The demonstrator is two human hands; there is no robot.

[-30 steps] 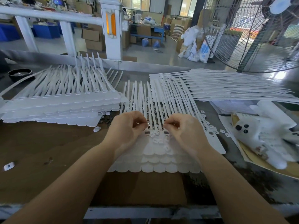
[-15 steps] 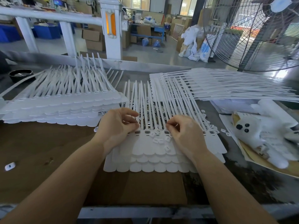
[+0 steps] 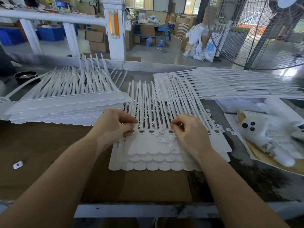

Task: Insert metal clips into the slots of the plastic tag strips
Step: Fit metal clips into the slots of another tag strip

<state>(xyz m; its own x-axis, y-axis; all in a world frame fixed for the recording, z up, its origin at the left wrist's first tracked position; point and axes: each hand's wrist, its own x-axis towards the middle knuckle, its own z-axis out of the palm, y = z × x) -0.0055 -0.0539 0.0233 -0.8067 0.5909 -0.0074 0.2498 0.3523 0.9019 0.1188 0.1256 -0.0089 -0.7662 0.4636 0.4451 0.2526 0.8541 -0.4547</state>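
Note:
A stack of white plastic tag strips [image 3: 154, 148] lies in front of me, slots in a row along the top strip and thin tails pointing away. Several small white clip pieces [image 3: 162, 140] lie loose on the strip's flat tabs. My left hand [image 3: 113, 127] rests at the strip's left end with its fingers curled at the leftmost slots. My right hand [image 3: 187, 130] is over the right slots, thumb and forefinger pinching a small thin clip [image 3: 180, 124]. A dark heap of metal clips [image 3: 148, 120] shows under the tails between my hands.
A finished pile of tag strips [image 3: 65, 104] lies at the left, another fanned pile [image 3: 230, 84] at the back right. A white plush toy [image 3: 266, 129] lies on paper at the right. A loose clip [image 3: 17, 165] sits at the left. A large fan [image 3: 256, 30] stands behind.
The top strip has slid a little left and toward me. My left hand moved left to the strip's end; my right hand shifted slightly right, still pinching.

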